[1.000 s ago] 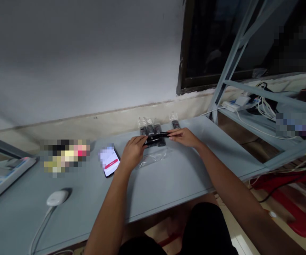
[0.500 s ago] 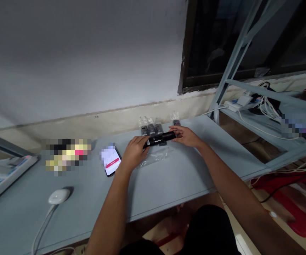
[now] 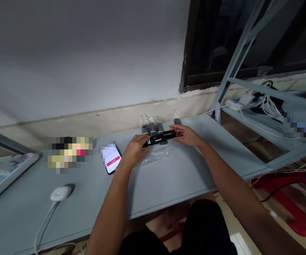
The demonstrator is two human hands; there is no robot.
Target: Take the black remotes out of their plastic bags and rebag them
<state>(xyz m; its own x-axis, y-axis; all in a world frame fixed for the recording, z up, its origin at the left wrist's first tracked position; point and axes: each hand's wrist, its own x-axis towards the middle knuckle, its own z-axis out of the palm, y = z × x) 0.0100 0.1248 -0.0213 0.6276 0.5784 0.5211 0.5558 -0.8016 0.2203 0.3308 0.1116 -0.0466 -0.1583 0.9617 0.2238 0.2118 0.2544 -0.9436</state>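
Observation:
A slim black bar-shaped device (image 3: 157,139) with small white labels is held level above the table. My left hand (image 3: 134,150) grips its left end, fingers closed round it. Thumb and fingers of my right hand (image 3: 187,135) pinch the right end. What exactly the device is I cannot make out. Just behind it, several dark items in clear bags (image 3: 152,128) stand in a row, partly hidden by the device. One more bagged dark item (image 3: 177,121) is behind my right hand. Below the device, a clear plastic bag (image 3: 153,157) lies flat on the table.
On the grey-blue table (image 3: 169,184), a lit phone (image 3: 113,163) lies left of my left hand. Further left are a white earbud-type case (image 3: 60,193) on a cable and a power strip (image 3: 6,179). A metal shelf (image 3: 280,92) with cables stands on the right.
The view has shifted slightly. Both hands keep the black device in nearly the same place, with almost no visible difference in their hold.

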